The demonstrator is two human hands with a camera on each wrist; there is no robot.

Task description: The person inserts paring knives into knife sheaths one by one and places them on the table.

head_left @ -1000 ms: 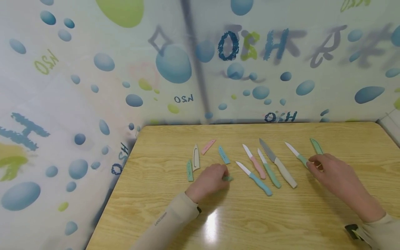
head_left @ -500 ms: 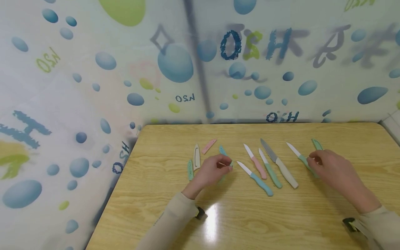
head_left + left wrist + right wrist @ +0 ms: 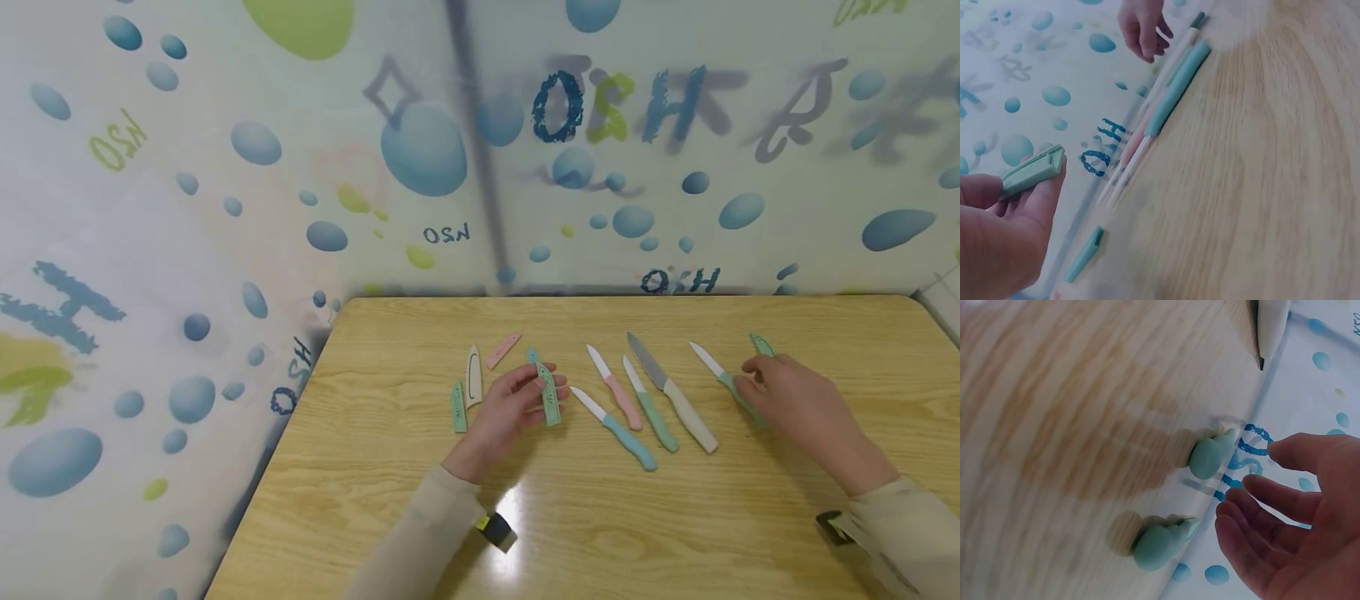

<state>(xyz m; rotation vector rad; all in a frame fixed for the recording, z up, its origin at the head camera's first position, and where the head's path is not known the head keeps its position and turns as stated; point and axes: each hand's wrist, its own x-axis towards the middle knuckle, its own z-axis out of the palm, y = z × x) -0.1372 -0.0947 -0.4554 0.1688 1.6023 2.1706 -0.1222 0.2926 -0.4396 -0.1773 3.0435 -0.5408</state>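
Note:
My left hand [image 3: 498, 421] pinches a pale green knife sheath [image 3: 550, 400] between thumb and fingers, held above the table. In the left wrist view the sheath [image 3: 1035, 172] shows its end. A blue sheath [image 3: 532, 356] lies partly hidden behind it. My right hand [image 3: 798, 404] hovers over a green-handled knife [image 3: 707, 358] with a white blade. In the right wrist view its fingers are loosely bent and hold nothing, apart from the green handles [image 3: 1207, 457]. Behind that hand lies another green piece [image 3: 762, 344], mostly hidden, its kind unclear.
Mid-table lie a blue-handled knife [image 3: 626, 442], a pink-handled one [image 3: 622, 400], a second green-handled one [image 3: 657, 421] and a larger cream-handled one [image 3: 690, 421]. Farther left are a green sheath [image 3: 459, 408], a cream sheath [image 3: 474, 375] and a pink sheath [image 3: 502, 352].
My left hand has lifted the green sheath off the table and turned so that its face shows. My right hand has shifted only slightly, staying near the green-handled knife.

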